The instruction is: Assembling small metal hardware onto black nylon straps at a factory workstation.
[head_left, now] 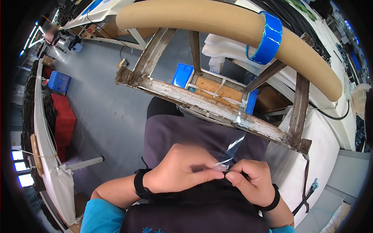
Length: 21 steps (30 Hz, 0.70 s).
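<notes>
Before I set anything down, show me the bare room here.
Bare grey floor lies between the red containers and the dark purple apron. Crowded: between the hands and rusty metal frame, where a shiny transparent strip stretches, and below that frame, around blue plastic bins.

White-draped tables (58,186) flank a grey floor (105,97), with bright strip lights (28,37) at upper left.

Workshop | I see: worn metal frame (182,91), long cardboard tube (194,14), blue crate (59,81), red bins (63,120), white-draped counter (58,182), gray floor (101,77)
</notes>
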{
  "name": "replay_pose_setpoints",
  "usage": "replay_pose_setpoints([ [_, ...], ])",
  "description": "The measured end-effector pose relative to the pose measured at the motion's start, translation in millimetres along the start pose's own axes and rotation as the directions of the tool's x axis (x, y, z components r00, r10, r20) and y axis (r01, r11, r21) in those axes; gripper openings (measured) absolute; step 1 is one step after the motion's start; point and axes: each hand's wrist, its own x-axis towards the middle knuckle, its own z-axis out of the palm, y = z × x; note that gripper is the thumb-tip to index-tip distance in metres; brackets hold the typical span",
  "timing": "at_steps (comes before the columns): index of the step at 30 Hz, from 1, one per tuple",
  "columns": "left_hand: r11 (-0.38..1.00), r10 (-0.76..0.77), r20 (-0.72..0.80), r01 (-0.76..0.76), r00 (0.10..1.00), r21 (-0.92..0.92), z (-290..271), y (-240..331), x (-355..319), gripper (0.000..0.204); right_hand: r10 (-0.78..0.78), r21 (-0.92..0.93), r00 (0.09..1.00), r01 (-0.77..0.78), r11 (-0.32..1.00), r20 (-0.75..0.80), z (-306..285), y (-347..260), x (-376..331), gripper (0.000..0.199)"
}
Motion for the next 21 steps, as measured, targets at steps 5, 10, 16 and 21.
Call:
replay_pose_setpoints([
  [5, 0.887, -0.268, 0.035, 0.261, 0.963, -0.382, 6, -5, -6, 0.014, -0.268, -0.312, 0.95, 0.209, 0.927, -0.161, 19, -2, -6, 0.026],
  [10, 0.847, -0.312, 0.117, 0.331, 0.943, -0.415, 1, -1, 8, 0.014, -0.353, -0.389, 0.914, 0.257, 0.885, -0.199, 22, 7, -11, 0.03],
  [16, 0.826, -0.304, 0.054, 0.292, 0.951, -0.483, 5, -3, 10, 0.011, -0.222, -0.339, 0.959, 0.153, 0.928, -0.174, 14, 0, -13, 0.024],
  [21, 0.957, -0.056, 0.053, 0.068, 0.997, -0.281, 2, -9, 3, 0.014, -0.089, -0.281, 0.986, 0.047, 0.959, -0.138, 5, -7, -9, 0.015],
])
